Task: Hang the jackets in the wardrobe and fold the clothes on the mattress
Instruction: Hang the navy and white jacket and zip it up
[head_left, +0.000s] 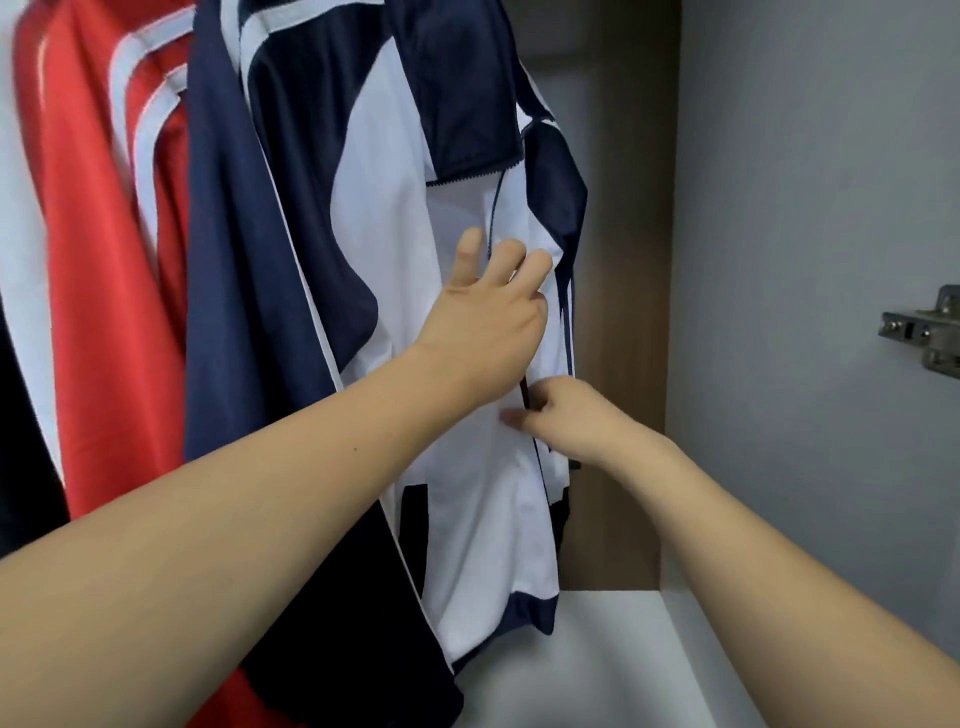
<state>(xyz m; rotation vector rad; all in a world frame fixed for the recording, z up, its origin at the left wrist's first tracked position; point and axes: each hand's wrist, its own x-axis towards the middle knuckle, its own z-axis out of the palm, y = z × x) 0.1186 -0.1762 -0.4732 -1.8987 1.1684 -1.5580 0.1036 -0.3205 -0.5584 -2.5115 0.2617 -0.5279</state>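
While we look into the open wardrobe, the navy-and-white zip-front track jacket (395, 270) already hangs at the centre of the frame, its collar at the top edge and its hem reaching down near the pale wardrobe shelf (623, 654) at the lower right. Our left hand (483, 317) lies on the white front panel with fingers spread apart and mostly straight, their tips at the zip line. Our right hand (566, 415), just below it, has fingers curled and pinched on the jacket's front edge beside the dark zip. At the upper left of the frame a red jacket with white stripes (104, 291) hangs beside the navy one, touching it, so we judge at least two jackets are up. We seem to be straightening or closing this one, a finishing touch on the hanging part. No mattress or clothes for folding show here, so we cannot tell how that part stands; we judge it remains to be done
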